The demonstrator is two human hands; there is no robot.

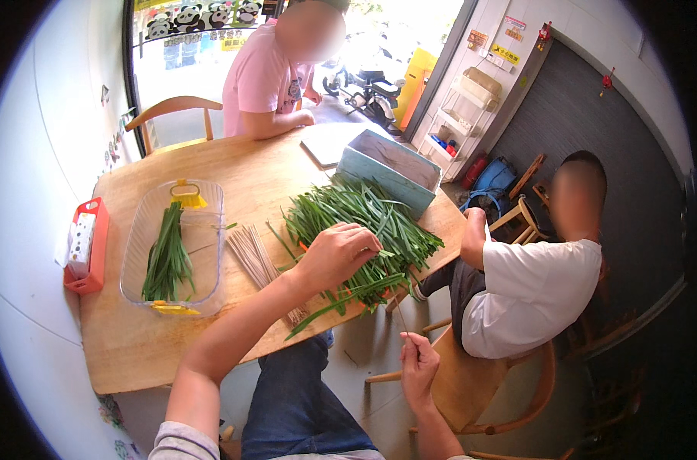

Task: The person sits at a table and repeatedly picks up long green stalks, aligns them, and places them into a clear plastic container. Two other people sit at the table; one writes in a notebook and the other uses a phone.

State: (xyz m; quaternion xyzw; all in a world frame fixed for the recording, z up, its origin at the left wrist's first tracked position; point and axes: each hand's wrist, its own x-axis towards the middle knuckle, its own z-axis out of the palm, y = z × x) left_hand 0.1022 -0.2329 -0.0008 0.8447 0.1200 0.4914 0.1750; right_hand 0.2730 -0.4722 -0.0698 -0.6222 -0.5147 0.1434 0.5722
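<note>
A large heap of long green leafy stalks, likely garlic chives (pixel 354 213), lies at the table's near right edge. My left hand (pixel 337 253) is over the heap, its fingertips closed on a green stalk. Below the table edge, my right hand (pixel 418 365) pinches the lower end of a thin wooden skewer (pixel 399 310), whose upper end reaches the greens. Left of the heap lies a bundle of thin skewers (pixel 256 259), partly behind my left forearm. A clear plastic basket (pixel 129 247) with yellow handles holds a bunch of the same greens (pixel 169 253).
A blue rectangular container (pixel 383 172) stands behind the heap beside a flat white-topped object (pixel 320 146). A red tissue holder (pixel 100 241) is at the far left. A person in pink (pixel 256 86) leans on the far edge; another in white (pixel 532 293) sits on the right.
</note>
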